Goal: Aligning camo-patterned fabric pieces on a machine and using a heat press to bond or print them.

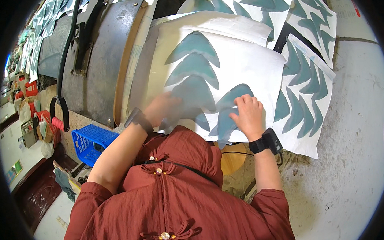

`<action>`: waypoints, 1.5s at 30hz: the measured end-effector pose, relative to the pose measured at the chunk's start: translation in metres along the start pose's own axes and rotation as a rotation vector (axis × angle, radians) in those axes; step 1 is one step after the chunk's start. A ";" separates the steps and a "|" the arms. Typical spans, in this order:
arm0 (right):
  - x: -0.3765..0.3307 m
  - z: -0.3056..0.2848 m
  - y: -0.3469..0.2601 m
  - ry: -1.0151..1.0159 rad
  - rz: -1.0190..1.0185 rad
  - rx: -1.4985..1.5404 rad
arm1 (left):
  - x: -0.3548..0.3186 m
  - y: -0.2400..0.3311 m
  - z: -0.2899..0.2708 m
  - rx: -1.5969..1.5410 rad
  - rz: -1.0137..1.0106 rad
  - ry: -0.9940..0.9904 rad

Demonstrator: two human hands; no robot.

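Rests right hand (248, 115), thumb spread, on teal pieces (231, 96), seemingly to steady them on white sheet (257, 59); can't make out grip of blurred left hand (162, 107).

A sheet (251, 58) bears several pieces (192, 46); the left hand (162, 108) is over its near left part, the right hand (250, 115) over its near right. Left of the sheet is a metal plate (99, 53); left and nearer, a basket (84, 146). Another sheet (311, 143) lies right of it, another behind (280, 23).
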State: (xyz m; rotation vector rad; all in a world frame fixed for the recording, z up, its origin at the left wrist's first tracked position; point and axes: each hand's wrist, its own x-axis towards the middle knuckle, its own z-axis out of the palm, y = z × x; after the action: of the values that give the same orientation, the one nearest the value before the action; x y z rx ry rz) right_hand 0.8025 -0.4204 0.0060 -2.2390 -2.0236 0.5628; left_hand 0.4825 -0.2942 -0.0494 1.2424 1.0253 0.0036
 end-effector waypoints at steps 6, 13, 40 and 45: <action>-0.007 0.016 0.001 -0.054 0.000 -0.013 | -0.007 0.012 0.003 -0.263 -0.340 0.129; 0.027 0.020 0.046 0.199 0.288 0.321 | -0.016 0.023 -0.001 -0.466 -0.299 0.151; 0.144 0.025 -0.074 0.205 0.030 0.982 | -0.022 0.053 -0.007 -0.284 -0.209 0.101; 0.216 0.045 -0.051 0.325 0.290 0.518 | -0.035 0.021 -0.012 -0.325 -0.236 0.134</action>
State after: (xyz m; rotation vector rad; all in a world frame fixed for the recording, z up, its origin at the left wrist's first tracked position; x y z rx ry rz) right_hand 0.7543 -0.2122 -0.0681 -2.1293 -1.2366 0.6084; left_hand 0.4647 -0.2948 -0.0106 0.8305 1.2295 0.0685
